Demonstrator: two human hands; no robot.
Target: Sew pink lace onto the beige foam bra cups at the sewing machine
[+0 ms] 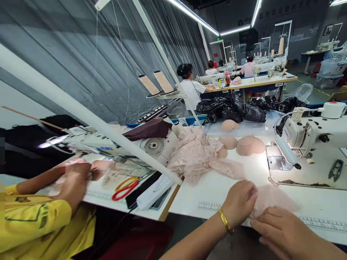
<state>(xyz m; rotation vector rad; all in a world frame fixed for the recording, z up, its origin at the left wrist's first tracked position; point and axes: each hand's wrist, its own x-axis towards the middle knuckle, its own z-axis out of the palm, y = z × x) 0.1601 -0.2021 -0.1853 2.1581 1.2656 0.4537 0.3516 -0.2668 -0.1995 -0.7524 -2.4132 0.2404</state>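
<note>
My left hand (240,202), with a gold bangle (225,221) on the wrist, curls its fingers onto a small piece of sheer pink lace fabric (273,203) lying on the white table (214,191) near its front edge. My right hand (279,227) rests beside it, its fingers pressed on the fabric's near edge. A white sewing machine (311,131) stands just beyond, to the right, over a metal needle plate (276,162).
A heap of pink lace (199,153) and several beige bra cups (249,145) lie further back. Thread snips (335,169) sit at the right. On my left, a person in a yellow sleeve (35,224) works at another machine, with red-and-yellow scissors (125,187) nearby. Black bags (233,108) and other workers sit behind.
</note>
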